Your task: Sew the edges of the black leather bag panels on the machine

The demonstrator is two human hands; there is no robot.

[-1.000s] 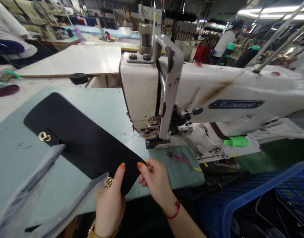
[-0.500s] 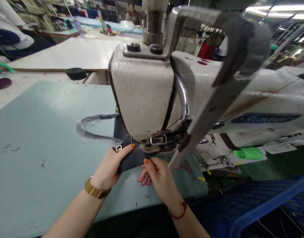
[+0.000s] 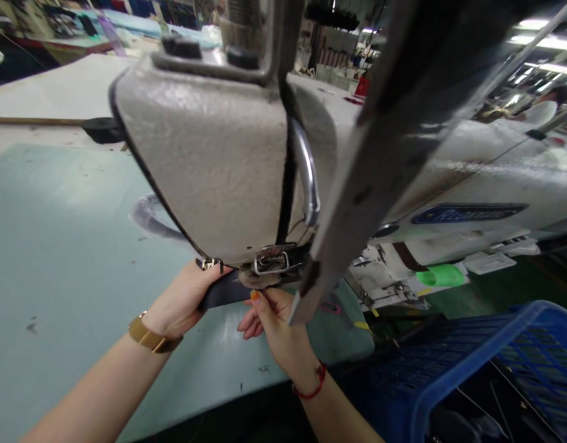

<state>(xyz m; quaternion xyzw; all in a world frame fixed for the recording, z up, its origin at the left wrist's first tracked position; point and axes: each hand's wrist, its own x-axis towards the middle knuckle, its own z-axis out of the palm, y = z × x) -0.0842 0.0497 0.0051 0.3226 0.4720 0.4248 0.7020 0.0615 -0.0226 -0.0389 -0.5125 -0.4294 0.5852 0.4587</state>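
Note:
A dark handbag (image 3: 225,291) lies at the needle area of a white industrial sewing machine (image 3: 204,166). Its far part is hidden behind the machine head. My left hand (image 3: 179,298) grips the bag's left side, thumb on top, beside a gold-coloured buckle (image 3: 209,264). A handle wrapped in clear plastic (image 3: 151,215) loops out to the left over the table. Close to the presser foot, my right hand (image 3: 278,329) pinches the bag's near right edge between thumb and index finger. Its other fingers curl loosely below.
A pale green work surface (image 3: 71,258) spreads left and in front. A metal bar (image 3: 357,184) slants down close before my view, ending above my right wrist. At lower right stands a blue plastic basket (image 3: 422,394) with dark pieces inside. A green plastic piece (image 3: 442,275) sits by the machine bed.
My view has moved closer to the machine, whose head now looks larger and covers more of the bag and handle. Both hands keep their hold on the bag.

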